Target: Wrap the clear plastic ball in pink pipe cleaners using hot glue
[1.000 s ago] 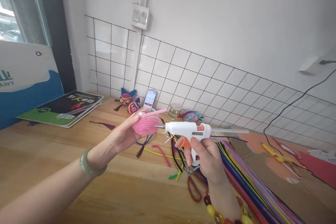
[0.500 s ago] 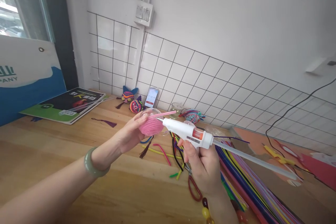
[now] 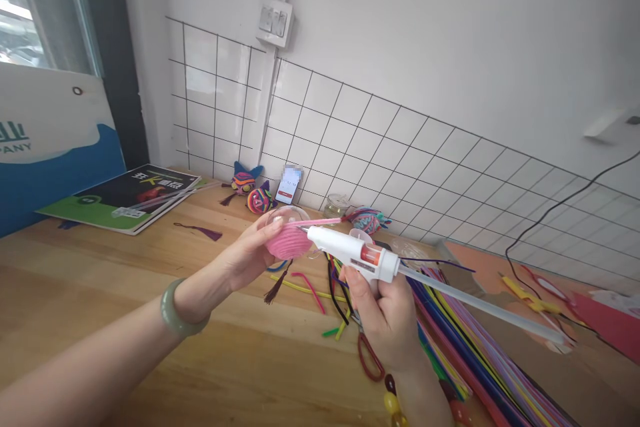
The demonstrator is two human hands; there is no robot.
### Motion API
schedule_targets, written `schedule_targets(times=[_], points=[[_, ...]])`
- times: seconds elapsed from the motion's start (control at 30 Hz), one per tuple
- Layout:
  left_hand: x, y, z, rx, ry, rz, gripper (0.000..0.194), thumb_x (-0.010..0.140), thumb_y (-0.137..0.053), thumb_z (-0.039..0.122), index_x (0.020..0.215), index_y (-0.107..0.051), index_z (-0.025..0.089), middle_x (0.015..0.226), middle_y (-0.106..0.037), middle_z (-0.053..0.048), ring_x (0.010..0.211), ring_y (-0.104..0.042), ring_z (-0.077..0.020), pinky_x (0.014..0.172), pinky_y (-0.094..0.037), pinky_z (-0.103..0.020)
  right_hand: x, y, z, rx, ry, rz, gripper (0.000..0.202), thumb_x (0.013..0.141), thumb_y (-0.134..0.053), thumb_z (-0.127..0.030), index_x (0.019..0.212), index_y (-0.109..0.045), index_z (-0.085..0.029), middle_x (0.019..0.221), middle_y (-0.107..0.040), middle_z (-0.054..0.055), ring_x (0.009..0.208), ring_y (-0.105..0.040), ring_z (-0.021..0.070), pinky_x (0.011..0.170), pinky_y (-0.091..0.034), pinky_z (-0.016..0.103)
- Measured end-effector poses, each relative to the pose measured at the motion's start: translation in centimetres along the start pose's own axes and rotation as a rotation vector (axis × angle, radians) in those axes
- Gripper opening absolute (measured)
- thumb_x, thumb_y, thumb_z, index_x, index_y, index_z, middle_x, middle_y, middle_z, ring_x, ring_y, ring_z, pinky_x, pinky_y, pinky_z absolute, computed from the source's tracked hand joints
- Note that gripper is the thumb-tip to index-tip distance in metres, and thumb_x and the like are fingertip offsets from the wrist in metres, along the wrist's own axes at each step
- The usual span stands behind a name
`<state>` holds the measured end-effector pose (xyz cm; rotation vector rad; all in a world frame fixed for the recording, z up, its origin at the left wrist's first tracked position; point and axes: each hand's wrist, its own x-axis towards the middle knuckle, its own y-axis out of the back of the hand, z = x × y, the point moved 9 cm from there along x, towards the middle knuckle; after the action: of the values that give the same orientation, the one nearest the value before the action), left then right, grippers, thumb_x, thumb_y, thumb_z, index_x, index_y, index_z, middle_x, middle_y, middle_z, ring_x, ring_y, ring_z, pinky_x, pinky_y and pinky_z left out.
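Observation:
My left hand (image 3: 257,238), with a green bangle (image 3: 183,310) at the wrist, is closed round a clear ball wrapped in pink pipe cleaner (image 3: 290,241). The ball's upper part is bare and see-through. A loose pink pipe cleaner end (image 3: 325,221) sticks out to the right from under my thumb. In my right hand (image 3: 383,310) is a white glue gun (image 3: 345,250), its metal nozzle pointing left at the pink coils. Whether the tip touches them I cannot tell. A long glue stick (image 3: 485,303) juts from the gun's back. A dark tassel (image 3: 277,285) hangs below the ball.
Red-handled scissors (image 3: 370,357) and cut pipe cleaner pieces (image 3: 310,291) lie below the gun. Bundled pipe cleaners (image 3: 465,340) stretch to the right. Behind are striped ornaments (image 3: 260,200), a phone (image 3: 289,183), a glass jar (image 3: 337,207) and a wire grid (image 3: 370,127). Magazines (image 3: 135,200) lie left.
The glue gun has shifted slightly left along the ball, and the loose pink end has swung a little lower. My left hand still holds the ball in nearly the same place.

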<state>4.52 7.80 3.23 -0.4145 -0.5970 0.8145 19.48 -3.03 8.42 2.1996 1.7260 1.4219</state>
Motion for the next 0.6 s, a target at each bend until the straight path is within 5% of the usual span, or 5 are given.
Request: schedule_targets(times=[0.27, 0.6], points=[[-0.1, 0.7, -0.5, -0.014, 0.047, 0.094, 0.04, 0.077, -0.077, 0.039, 0.111, -0.065, 0.021, 0.119, -0.067, -0.01, 0.094, -0.063, -0.0207, 0.075, -0.05, -0.028, 0.2, 0.6, -1.1, -0.082, 0.108, 0.042, 0.022, 0.095, -0.053, -0.03, 0.112, -0.06, -0.017, 0.092, -0.067, 0.009, 0.083, -0.065, 0.0201, 0.076, -0.054, 0.032], [-0.1, 1.3, -0.8, -0.058, 0.057, 0.096, 0.037, 0.08, -0.075, 0.035, 0.113, -0.067, 0.021, 0.11, -0.069, -0.009, 0.094, -0.064, -0.0212, 0.077, -0.051, -0.029, 0.4, 0.5, -1.4, -0.099, 0.138, 0.044, 0.019, 0.095, -0.053, -0.026, 0.11, -0.06, -0.018, 0.094, -0.069, 0.009, 0.087, -0.068, 0.0215, 0.075, -0.055, 0.03]])
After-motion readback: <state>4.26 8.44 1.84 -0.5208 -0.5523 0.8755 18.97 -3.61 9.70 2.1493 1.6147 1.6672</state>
